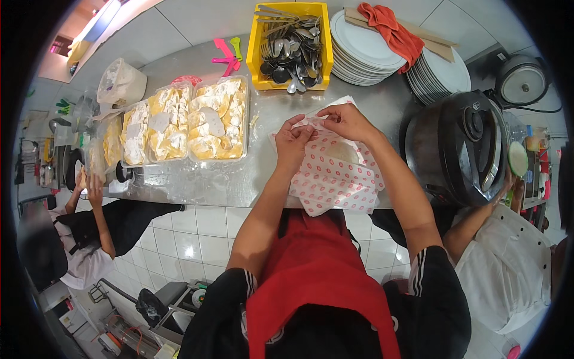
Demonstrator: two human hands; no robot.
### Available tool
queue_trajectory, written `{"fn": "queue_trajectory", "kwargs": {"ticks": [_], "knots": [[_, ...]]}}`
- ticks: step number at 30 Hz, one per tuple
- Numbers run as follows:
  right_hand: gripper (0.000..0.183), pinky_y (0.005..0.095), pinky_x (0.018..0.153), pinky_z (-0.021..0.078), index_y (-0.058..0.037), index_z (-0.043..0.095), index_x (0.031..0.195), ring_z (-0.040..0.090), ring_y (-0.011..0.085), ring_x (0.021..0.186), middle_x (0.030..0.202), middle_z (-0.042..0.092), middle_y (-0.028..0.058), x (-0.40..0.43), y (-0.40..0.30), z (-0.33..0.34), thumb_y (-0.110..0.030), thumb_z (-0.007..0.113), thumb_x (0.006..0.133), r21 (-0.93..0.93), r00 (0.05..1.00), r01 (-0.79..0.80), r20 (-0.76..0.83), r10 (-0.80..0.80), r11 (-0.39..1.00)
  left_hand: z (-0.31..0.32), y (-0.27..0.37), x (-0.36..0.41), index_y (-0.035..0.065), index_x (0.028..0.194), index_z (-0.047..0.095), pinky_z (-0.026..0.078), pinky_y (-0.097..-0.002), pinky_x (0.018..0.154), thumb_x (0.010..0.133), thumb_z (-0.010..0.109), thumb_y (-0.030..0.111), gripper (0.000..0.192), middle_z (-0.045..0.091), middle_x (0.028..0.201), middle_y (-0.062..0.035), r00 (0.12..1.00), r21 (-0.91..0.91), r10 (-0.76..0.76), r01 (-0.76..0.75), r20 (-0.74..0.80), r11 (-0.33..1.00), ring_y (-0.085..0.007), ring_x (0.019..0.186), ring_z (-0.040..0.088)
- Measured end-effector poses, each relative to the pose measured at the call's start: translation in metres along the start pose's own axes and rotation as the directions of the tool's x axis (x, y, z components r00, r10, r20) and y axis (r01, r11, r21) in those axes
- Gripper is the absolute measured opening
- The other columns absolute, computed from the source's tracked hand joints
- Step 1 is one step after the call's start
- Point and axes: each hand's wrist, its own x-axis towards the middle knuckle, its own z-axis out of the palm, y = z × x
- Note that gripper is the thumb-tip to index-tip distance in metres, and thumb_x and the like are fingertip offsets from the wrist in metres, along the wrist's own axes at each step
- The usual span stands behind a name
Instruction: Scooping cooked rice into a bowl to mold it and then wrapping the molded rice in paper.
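White food-wrapping paper (332, 179) with a small red print lies in overlapping sheets on the steel counter in front of me. Its lower corner hangs past the front edge. A pale round shape shows faintly through the paper; I cannot tell what it is. My left hand (293, 143) pinches the paper near its upper side, thumb and fingers bent inward. Close by on the right, my right hand (347, 122) grips the upper part between thumb and fingertips. The fingertips of both hands nearly meet there.
Left on the steel counter (224, 184) stand clear plastic trays (218, 119) of floured, folded dough pieces. Behind is a yellow bin (329, 58) of cutlery, beside stacked plates (367, 40) and a red cloth (390, 31). A black electric cooker (457, 143) stands right. Co-workers flank me.
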Motion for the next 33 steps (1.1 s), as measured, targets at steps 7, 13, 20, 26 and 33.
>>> {"fn": "queue_trajectory", "kwargs": {"ticks": [7,13,20,26,33], "knots": [[0.038,0.0396,0.080,0.0501,-0.0049,0.069,0.111,0.067,0.0270,0.087,0.094,0.071,0.0098,-0.012,0.002,-0.017,-0.016,0.076,0.075,-0.634,0.803,0.099,-0.404,-0.438,0.767,-0.009,-0.003,-0.004,-0.0004,0.129,0.048,0.056,-0.0266,0.075,0.091,0.068,0.004,0.043,0.069,0.091,-0.0083,1.000,0.020,0.028,-0.028,0.009,0.999,-0.0154,0.083,0.069],[0.038,0.0420,0.100,0.0384,-0.0087,0.070,0.108,0.062,0.0264,0.107,0.111,0.069,0.0071,-0.054,0.009,-0.019,-0.024,0.076,0.074,-0.601,0.963,0.194,-0.036,-0.268,0.776,-0.005,0.002,-0.010,0.0014,0.127,0.049,0.055,-0.0261,0.074,0.091,0.067,0.003,0.041,0.069,0.091,-0.0073,0.999,-0.009,-0.003,0.003,-0.038,1.000,-0.0146,0.082,0.068],[0.039,0.0422,0.101,0.0354,-0.0095,0.069,0.112,0.060,0.0266,0.110,0.113,0.067,0.0086,-0.068,0.011,-0.007,-0.023,0.072,0.075,-0.564,0.970,0.153,-0.069,-0.231,0.812,0.019,0.001,-0.041,0.0060,0.123,0.055,0.046,-0.0393,0.091,0.083,0.074,0.011,0.045,0.058,0.124,-0.0119,0.739,0.810,0.650,-0.485,0.178,0.330,-0.0240,0.109,0.055],[0.042,0.0424,0.100,0.0398,-0.0062,0.067,0.114,0.063,0.0293,0.105,0.113,0.066,0.0141,-0.064,0.021,-0.001,-0.020,0.072,0.075,-0.610,0.957,0.152,-0.104,-0.269,0.778,0.028,0.004,-0.065,0.0180,0.112,0.066,0.027,-0.0477,0.101,0.078,0.074,0.029,0.037,0.057,0.120,-0.0009,0.695,0.719,0.238,-0.695,0.678,-0.017,-0.0261,0.117,0.045],[0.037,0.0424,0.088,0.0513,-0.0011,0.067,0.112,0.064,0.0378,0.100,0.105,0.068,0.0189,-0.052,0.045,-0.013,-0.016,0.068,0.078,-0.403,0.940,-0.111,-0.339,-0.035,0.908,0.040,0.010,-0.045,0.0183,0.099,0.072,0.027,-0.0490,0.097,0.079,0.073,0.020,0.020,0.062,0.109,0.0011,0.733,0.721,-0.122,-0.680,0.669,-0.134,-0.0238,0.114,0.048]]}}
